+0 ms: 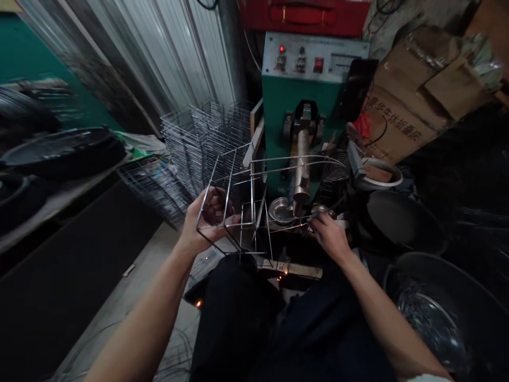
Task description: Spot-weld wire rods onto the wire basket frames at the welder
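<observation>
My left hand (210, 220) is wrapped round the bars of a wire rack (253, 185), an open box-like frame of thin metal rods. Long curved rods of the rack reach right, across the welding machine (278, 106). My right hand (326, 231) is closed in a pinch at the rack's lower wires, just under the machine's metal electrode (302, 180); its fingertips are small and partly hidden, so what they pinch cannot be made out. Orange sparks (282, 275) glow below the weld point and near my knee.
Behind my left hand stand stacked wire racks (202, 143). A small metal dish (281, 210) sits beneath the electrode. On the right are a round bowl (382, 180), a dark basin (403, 220) and a cardboard box (413, 101). A phone (358, 87) leans on the machine.
</observation>
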### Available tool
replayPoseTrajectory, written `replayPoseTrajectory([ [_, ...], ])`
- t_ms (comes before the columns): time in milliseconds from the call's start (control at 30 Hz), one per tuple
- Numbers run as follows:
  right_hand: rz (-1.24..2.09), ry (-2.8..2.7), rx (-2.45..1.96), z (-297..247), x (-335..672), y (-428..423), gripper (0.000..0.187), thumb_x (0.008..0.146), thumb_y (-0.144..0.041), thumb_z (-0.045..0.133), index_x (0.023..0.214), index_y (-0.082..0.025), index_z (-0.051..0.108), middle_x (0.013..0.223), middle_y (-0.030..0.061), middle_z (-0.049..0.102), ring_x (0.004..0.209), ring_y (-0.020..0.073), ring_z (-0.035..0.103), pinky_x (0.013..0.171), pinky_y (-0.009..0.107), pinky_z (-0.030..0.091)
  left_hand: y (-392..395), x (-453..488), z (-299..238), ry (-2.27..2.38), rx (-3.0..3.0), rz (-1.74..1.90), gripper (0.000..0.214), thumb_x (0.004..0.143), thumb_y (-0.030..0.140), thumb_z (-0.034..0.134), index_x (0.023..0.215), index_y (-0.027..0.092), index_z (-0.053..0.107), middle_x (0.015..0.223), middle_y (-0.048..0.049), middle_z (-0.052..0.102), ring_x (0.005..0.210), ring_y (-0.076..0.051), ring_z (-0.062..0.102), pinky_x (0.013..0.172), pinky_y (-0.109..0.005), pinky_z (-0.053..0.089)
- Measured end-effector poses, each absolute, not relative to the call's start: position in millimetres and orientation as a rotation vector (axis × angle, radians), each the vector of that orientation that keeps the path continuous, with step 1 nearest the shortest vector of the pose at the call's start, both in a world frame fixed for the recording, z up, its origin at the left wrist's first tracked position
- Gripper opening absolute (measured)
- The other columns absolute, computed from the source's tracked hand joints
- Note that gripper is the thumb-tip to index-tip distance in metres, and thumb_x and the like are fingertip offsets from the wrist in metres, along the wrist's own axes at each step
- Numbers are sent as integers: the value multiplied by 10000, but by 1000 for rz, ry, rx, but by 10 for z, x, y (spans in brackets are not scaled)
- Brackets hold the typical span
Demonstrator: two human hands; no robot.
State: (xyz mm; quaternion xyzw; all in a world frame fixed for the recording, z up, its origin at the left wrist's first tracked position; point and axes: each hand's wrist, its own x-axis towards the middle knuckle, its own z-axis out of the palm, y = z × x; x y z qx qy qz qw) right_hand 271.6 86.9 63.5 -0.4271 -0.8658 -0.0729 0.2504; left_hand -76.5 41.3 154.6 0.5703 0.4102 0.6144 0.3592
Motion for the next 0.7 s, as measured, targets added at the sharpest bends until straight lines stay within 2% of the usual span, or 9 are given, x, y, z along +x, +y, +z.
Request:
replayPoseTrajectory([
  [100, -186, -2337, -1144, 560, 2786, 721, 315, 958, -64, 535, 1136, -221, 742, 1113, 109, 713, 1121, 240, 666, 897, 327, 585, 227, -684, 1552, 1085, 1503, 1544, 555, 553, 206, 962, 979, 209, 605, 791, 45, 586, 678, -139, 638, 571, -218, 574],
  [233, -210, -2324, -1109, 516, 2832, 578, 314, 953, -69, 563, 1164, -213, 746, 1150, 119, 728, 1143, 255, 683, 914, 344, 600, -69, -602, 1595, 1127, 1580, 1477, 427, 678, 238, 892, 996, 238, 607, 844, 13, 606, 708, -166, 646, 594, -267, 608],
  [433, -218, -2283, -985, 596, 2702, 332, 340, 971, -47, 510, 1200, -180, 723, 1195, 128, 743, 1173, 259, 693, 943, 378, 608, -553, -595, 1666, 1241, 1834, 1498, 536, 642, 157, 882, 1095, 272, 618, 905, 0, 622, 787, -202, 654, 637, -309, 624],
  [567, -108, -2315, -849, 552, 2582, 65, 400, 1002, -124, 496, 1336, -274, 657, 1293, 98, 726, 1268, 276, 656, 1005, 443, 586, -923, -873, 1651, 1468, 1759, 1549, 510, 625, 200, 904, 1045, 255, 619, 880, 0, 619, 776, -199, 645, 633, -301, 606],
  [633, -1, -2349, -861, 367, 2677, -5, 375, 1005, -212, 509, 1317, -350, 663, 1247, 105, 741, 1205, 298, 691, 936, 466, 598, -1142, -1160, 1616, 1623, 1595, 1594, 491, 620, 257, 917, 994, 237, 599, 849, 5, 614, 755, -186, 646, 634, -284, 589],
  [700, 100, -2390, -923, 35, 2873, 80, 309, 1008, -362, 483, 1231, -386, 694, 1196, 158, 743, 1090, 344, 728, 798, 514, 589, -1416, -1557, 1559, 1904, 1377, 1622, 484, 636, 347, 907, 975, 217, 586, 832, 5, 620, 739, -175, 649, 652, -275, 581],
])
